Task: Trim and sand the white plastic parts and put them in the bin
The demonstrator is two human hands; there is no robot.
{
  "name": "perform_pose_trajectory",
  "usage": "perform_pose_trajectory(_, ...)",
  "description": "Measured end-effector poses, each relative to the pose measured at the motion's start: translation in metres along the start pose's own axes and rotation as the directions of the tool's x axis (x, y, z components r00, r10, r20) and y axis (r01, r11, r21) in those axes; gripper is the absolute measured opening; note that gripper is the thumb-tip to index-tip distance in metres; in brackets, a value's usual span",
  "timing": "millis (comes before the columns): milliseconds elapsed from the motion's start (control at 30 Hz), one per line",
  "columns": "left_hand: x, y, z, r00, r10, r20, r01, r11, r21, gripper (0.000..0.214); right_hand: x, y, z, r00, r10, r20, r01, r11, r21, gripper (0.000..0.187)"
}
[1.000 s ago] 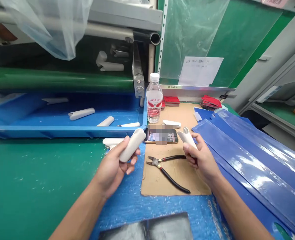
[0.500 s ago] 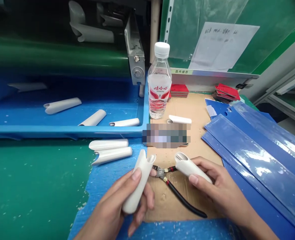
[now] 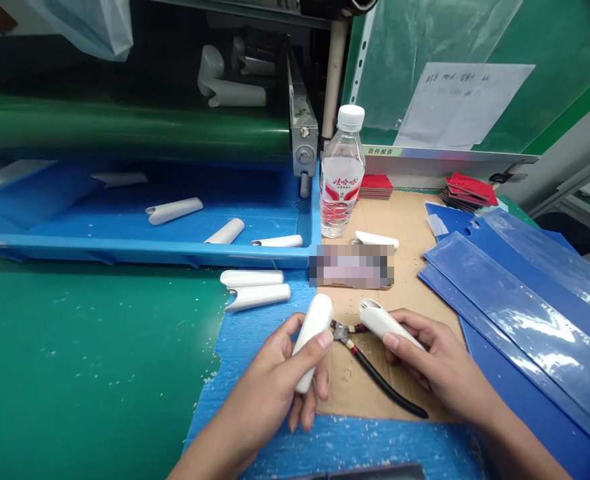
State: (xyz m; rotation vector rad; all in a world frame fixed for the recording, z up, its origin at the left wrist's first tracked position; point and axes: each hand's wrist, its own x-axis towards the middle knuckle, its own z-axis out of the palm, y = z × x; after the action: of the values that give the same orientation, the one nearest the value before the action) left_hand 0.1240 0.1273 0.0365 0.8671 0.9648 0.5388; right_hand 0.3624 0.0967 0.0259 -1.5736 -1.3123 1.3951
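My left hand [image 3: 287,373] grips a white plastic sleeve [image 3: 315,333], tilted with its rounded, closed-looking end up. In my right hand [image 3: 429,353] is a second white plastic sleeve [image 3: 387,323], its slanted hollow end pointing up and left. Between the hands, cutting pliers [image 3: 342,331] with black handles lie on the cardboard [image 3: 345,393]; the right-hand sleeve hides part of one handle. Two more white sleeves [image 3: 255,287] lie side by side on the blue sheet, left of a blurred-out flat object [image 3: 352,267].
A blue tray [image 3: 125,250] with several white pieces sits below a green conveyor roller [image 3: 139,130]. A water bottle [image 3: 342,173] stands behind the blurred object. Red-topped stacks [image 3: 469,191] lie at the back, and blue plastic folders [image 3: 519,300] cover the right side.
The left-hand sleeve has been turned: its notched open end was up, now a smooth rounded end is. The right hand keeps its sleeve. The view has shifted left.
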Motion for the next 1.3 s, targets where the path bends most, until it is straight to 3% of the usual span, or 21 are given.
perform_pose_trajectory(300,0.000,0.000,-0.003,0.996,0.084,-0.021,-0.079,0.979,0.186,0.035,0.001,-0.005,0.004,0.999,-0.047,-0.020,0.046,0.997,-0.056,0.029)
perform_pose_trajectory(633,-0.001,0.001,-0.008,1.000,0.019,-0.003,-0.018,0.993,0.116,0.032,0.000,-0.008,0.005,0.988,-0.129,-0.083,0.120,0.987,-0.104,0.027)
perform_pose_trajectory(800,0.001,0.001,-0.010,0.998,0.051,-0.036,-0.047,0.993,0.109,0.033,0.000,-0.009,0.007,0.985,-0.144,-0.091,0.132,0.984,-0.120,0.028)
perform_pose_trajectory(900,0.000,0.002,-0.011,0.999,0.029,-0.035,-0.028,0.999,0.026,0.041,-0.001,-0.011,0.009,0.987,-0.139,-0.081,0.129,0.985,-0.116,0.028)
perform_pose_trajectory(1100,-0.004,0.013,-0.013,0.997,-0.049,0.067,0.068,0.950,-0.305,0.043,-0.004,-0.012,0.009,0.989,-0.132,-0.068,0.120,0.981,-0.154,0.025)
perform_pose_trajectory(1300,-0.004,0.015,-0.016,0.996,-0.053,0.078,0.079,0.923,-0.378,0.045,-0.003,-0.011,0.010,0.987,-0.148,-0.066,0.134,0.975,-0.178,0.025)
